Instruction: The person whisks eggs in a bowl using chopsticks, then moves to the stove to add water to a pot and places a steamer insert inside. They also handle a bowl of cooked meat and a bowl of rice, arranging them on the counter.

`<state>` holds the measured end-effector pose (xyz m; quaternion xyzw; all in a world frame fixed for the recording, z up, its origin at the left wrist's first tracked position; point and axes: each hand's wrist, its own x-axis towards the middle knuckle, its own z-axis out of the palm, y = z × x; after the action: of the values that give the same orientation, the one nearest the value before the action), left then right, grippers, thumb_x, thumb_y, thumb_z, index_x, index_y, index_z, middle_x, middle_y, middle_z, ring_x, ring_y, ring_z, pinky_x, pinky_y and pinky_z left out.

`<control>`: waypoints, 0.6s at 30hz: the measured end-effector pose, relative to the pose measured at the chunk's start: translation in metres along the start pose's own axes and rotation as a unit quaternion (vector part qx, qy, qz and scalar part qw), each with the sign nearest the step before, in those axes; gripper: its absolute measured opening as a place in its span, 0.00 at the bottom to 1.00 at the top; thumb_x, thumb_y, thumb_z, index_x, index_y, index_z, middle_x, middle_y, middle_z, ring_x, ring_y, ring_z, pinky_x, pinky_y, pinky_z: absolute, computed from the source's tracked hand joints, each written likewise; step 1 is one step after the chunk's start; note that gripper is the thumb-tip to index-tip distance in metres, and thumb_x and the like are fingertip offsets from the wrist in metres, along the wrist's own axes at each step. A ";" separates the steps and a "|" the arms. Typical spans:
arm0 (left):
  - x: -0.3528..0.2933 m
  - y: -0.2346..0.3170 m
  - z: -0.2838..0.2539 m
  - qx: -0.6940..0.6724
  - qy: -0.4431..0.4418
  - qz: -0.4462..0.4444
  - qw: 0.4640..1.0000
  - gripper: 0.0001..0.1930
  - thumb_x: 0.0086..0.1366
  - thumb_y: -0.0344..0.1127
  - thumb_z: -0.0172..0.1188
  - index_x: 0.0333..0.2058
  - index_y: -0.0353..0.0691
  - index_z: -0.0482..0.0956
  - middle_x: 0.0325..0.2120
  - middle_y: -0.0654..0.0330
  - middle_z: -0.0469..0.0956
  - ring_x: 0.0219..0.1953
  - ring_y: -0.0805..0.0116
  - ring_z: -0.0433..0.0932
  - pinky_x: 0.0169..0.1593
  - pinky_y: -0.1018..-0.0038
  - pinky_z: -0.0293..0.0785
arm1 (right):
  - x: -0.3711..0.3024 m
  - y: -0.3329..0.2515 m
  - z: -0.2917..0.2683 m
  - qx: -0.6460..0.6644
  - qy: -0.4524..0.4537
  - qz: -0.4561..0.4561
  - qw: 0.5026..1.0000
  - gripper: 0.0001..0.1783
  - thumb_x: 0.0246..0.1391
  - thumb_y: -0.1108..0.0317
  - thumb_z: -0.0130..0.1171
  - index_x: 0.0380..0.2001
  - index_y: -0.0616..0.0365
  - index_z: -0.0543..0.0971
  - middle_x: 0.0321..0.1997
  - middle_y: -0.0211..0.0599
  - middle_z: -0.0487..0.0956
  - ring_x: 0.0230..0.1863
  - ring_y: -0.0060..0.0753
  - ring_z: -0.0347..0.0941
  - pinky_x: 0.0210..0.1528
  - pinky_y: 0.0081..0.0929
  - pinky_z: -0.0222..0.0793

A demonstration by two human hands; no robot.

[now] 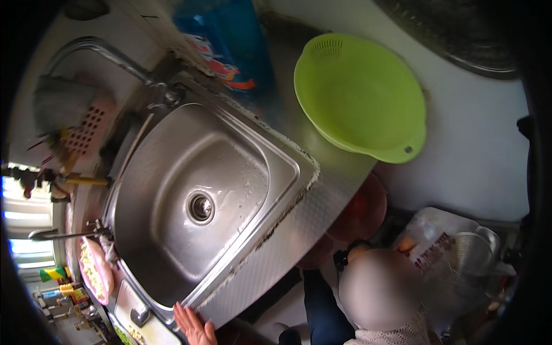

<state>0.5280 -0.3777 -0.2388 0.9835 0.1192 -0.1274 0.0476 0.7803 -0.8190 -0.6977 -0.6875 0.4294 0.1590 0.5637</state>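
Note:
At the lower edge, my left hand [194,325] lies with fingers stretched out at the near corner of the stainless steel sink [230,271]. It holds nothing that I can see. The sink basin has no dishes in it; water drops cling to its wall, and the round drain [201,207] shows in its floor. Just left of my hand lies a white cutting board [164,333] with a broad metal blade and a dark handle [140,316] on it, beside bits of chopped food. My right hand is out of view.
A green plastic basin [362,95] sits on the far-right counter, near a blue plastic bag [236,46]. Taps [164,95] rise behind the sink. A pink basin of chopped food [95,270] stands left. Another person [385,299] is low at right, by reddish basins [362,213].

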 end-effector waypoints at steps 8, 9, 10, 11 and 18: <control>0.000 0.005 -0.003 0.007 0.009 0.010 1.000 0.39 0.68 0.54 0.39 0.66 0.29 0.43 0.66 0.35 0.41 0.68 0.35 0.40 0.67 0.44 0.36 | 0.057 0.071 0.029 0.152 -0.022 0.069 0.986 0.22 0.61 0.61 0.50 0.57 0.52 0.67 0.43 0.32 0.77 0.34 0.30 0.72 0.35 0.29 0.70; 0.000 0.005 -0.004 0.010 0.010 0.009 1.000 0.40 0.68 0.56 0.38 0.65 0.29 0.43 0.66 0.35 0.42 0.68 0.35 0.41 0.67 0.44 0.37 | 0.057 0.079 0.031 0.176 -0.027 0.074 0.981 0.21 0.61 0.61 0.50 0.56 0.52 0.67 0.43 0.32 0.77 0.35 0.30 0.72 0.36 0.29 0.70; 0.002 0.005 -0.002 0.011 0.017 0.012 1.000 0.40 0.68 0.56 0.39 0.65 0.28 0.44 0.66 0.34 0.42 0.67 0.34 0.42 0.67 0.45 0.38 | 0.056 0.087 0.032 0.206 -0.032 0.078 0.975 0.21 0.61 0.61 0.50 0.56 0.52 0.68 0.43 0.32 0.77 0.35 0.30 0.72 0.36 0.29 0.70; 0.001 0.004 -0.003 0.015 0.013 0.010 1.000 0.40 0.68 0.57 0.39 0.65 0.28 0.44 0.66 0.34 0.43 0.67 0.34 0.43 0.67 0.45 0.39 | 0.052 0.096 0.033 0.236 -0.039 0.084 0.967 0.20 0.61 0.61 0.50 0.56 0.52 0.68 0.43 0.32 0.77 0.36 0.30 0.72 0.37 0.29 0.70; 0.000 0.004 -0.004 0.015 -0.018 -0.031 0.999 0.40 0.66 0.54 0.44 0.65 0.29 0.46 0.66 0.37 0.44 0.67 0.35 0.42 0.65 0.41 0.37 | -0.016 0.128 0.018 0.488 -0.126 0.099 0.858 0.17 0.61 0.63 0.49 0.53 0.53 0.71 0.43 0.31 0.76 0.40 0.30 0.72 0.42 0.29 0.70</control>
<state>0.5301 -0.3813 -0.2348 0.9774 0.1473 -0.1484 0.0312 0.6772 -0.7952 -0.7735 -0.2520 0.4426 0.0693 0.8578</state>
